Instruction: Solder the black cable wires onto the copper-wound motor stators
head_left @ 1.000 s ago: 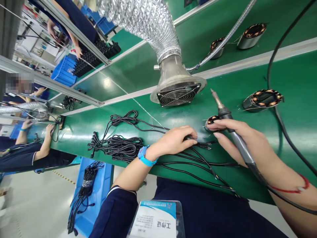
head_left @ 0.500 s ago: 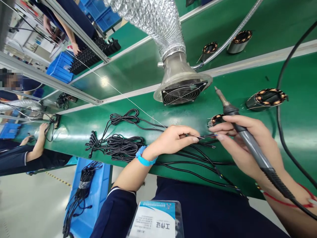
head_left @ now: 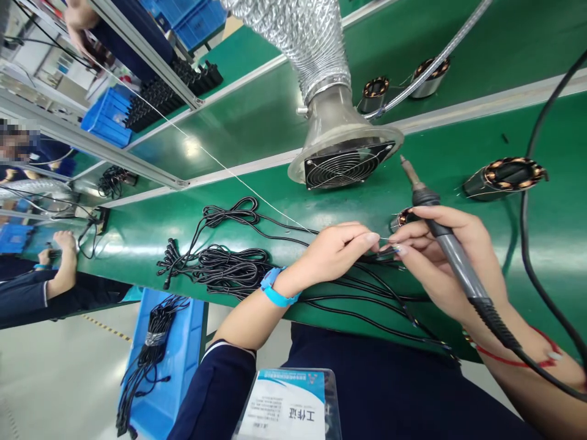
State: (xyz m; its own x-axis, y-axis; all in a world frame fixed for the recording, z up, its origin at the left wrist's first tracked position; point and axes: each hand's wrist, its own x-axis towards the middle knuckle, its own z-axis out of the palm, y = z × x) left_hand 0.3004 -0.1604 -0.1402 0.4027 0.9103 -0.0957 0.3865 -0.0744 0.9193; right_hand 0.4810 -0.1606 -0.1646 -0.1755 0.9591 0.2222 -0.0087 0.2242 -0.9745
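My left hand point(head_left: 337, 252) is closed, its thumb and forefinger pinching a thin solder wire point(head_left: 275, 208) that runs in from the upper left. The wire's tip sticks out toward my right fingers. In my right hand point(head_left: 438, 284), a soldering iron point(head_left: 458, 260) lies across the grip, tip pointing up and away. The thumb and fingers of that same hand pinch the end of a black cable point(head_left: 389, 252), with small coloured wires at the fingertips. A small wound stator point(head_left: 403, 218) stands just behind the right fingers, partly hidden. More black cables point(head_left: 362, 310) lie below my hands.
A fume-extraction hood with a fan point(head_left: 346, 166) hangs over the green bench. Another stator point(head_left: 502, 178) stands at right, near the iron's cord point(head_left: 527, 244). Bundled cables point(head_left: 233, 266) lie at left. A blue bin point(head_left: 190, 333) holds cables below. A co-worker's arm point(head_left: 66, 266) is at far left.
My hands have come closer together, the left moving right toward the right fingertips. The solder wire's tip now reaches the cable end's area. The iron has stayed in my right hand.
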